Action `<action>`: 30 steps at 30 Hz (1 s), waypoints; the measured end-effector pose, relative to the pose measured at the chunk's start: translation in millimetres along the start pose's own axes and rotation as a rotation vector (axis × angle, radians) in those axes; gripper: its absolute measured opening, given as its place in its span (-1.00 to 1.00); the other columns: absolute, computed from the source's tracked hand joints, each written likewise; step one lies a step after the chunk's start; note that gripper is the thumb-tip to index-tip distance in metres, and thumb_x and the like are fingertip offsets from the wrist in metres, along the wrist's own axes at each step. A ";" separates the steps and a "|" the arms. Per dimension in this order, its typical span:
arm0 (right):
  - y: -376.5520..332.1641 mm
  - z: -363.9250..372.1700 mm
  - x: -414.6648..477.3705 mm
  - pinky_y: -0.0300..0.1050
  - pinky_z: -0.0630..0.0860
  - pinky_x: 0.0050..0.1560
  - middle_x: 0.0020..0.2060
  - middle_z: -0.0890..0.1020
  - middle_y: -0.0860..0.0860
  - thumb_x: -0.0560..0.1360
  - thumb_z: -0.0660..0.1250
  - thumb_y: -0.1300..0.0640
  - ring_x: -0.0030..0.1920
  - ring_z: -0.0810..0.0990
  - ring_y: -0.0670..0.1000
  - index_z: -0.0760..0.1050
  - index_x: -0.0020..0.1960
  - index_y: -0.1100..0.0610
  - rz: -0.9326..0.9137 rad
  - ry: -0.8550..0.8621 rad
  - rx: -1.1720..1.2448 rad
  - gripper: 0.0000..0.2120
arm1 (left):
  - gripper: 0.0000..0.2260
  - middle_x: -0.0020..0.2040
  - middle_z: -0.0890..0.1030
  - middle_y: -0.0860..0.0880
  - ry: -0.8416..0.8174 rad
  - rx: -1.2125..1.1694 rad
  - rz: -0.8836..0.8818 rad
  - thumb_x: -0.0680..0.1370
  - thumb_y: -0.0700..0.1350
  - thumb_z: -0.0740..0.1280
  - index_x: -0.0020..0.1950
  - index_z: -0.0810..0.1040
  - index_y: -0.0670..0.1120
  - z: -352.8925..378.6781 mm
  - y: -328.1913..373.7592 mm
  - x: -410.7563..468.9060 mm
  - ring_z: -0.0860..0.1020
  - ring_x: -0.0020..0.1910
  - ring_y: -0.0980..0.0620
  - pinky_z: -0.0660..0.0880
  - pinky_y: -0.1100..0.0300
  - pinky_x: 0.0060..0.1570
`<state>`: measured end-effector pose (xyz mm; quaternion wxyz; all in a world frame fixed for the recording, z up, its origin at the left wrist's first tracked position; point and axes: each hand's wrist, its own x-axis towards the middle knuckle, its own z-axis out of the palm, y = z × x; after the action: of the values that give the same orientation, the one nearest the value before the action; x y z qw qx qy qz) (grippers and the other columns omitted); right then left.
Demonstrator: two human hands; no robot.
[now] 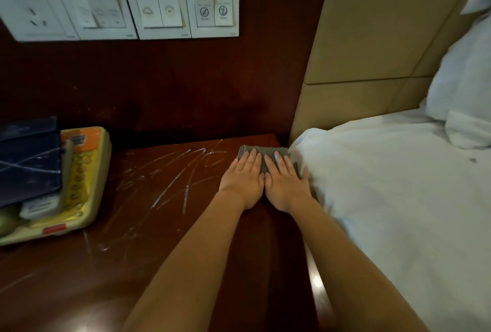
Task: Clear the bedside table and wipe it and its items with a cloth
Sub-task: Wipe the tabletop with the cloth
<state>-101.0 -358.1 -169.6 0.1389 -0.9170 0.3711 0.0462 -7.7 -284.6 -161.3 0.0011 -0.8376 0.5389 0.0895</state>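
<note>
A folded grey cloth (pixel 267 152) lies at the far right corner of the dark wooden bedside table (pixel 148 238), close to the bed. My left hand (pixel 243 181) and my right hand (pixel 285 185) lie side by side, palms down, with straight fingers pressing on the cloth. Most of the cloth is hidden under my hands. The tabletop shows many pale scratch-like streaks left of my hands.
A yellow tray (pixel 87 198) stands at the table's left edge, holding a dark blue folder (pixel 29 159) and a white remote (pixel 39 208). Wall switches and a socket panel (pixel 119 6) hang above. The white bed (pixel 398 185) and a pillow (pixel 462 79) border the right side.
</note>
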 end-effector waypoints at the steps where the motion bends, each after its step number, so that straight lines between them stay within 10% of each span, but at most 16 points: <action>1: 2.8 3.0 -15.0 0.26 -0.28 0.45 0.54 -0.22 -0.06 0.64 -0.21 -0.06 0.52 -0.25 -0.04 -0.20 0.55 -0.08 0.005 0.000 -0.005 -0.51 | -0.52 0.56 -0.21 -0.06 -0.003 0.003 0.005 0.67 0.01 -0.18 0.55 -0.21 -0.12 1.9 7.8 -13.3 -0.20 0.53 0.02 -0.19 0.10 0.50; 16: 13.2 34.4 -219.9 0.25 -0.26 0.46 0.53 -0.25 -0.06 0.64 -0.19 -0.08 0.52 -0.26 -0.02 -0.24 0.55 -0.06 0.059 -0.082 -0.038 -0.49 | -0.50 0.54 -0.28 -0.06 -0.132 -0.011 0.073 0.67 0.03 -0.18 0.54 -0.26 -0.12 31.1 85.0 -194.6 -0.27 0.52 0.02 -0.25 0.10 0.48; 30: 10.4 34.7 -202.3 0.30 -0.33 0.41 0.52 -0.30 -0.06 0.63 -0.22 -0.10 0.51 -0.31 -0.02 -0.28 0.53 -0.08 0.076 -0.077 -0.056 -0.49 | -0.51 0.54 -0.30 -0.04 -0.087 -0.060 0.077 0.66 0.02 -0.19 0.54 -0.27 -0.10 33.8 76.6 -182.5 -0.29 0.51 0.05 -0.29 0.11 0.44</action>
<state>-253.3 -220.1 -167.1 0.1254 -0.9032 0.3988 0.0972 -155.5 -148.7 -159.7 -0.0040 -0.8111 0.5675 0.1417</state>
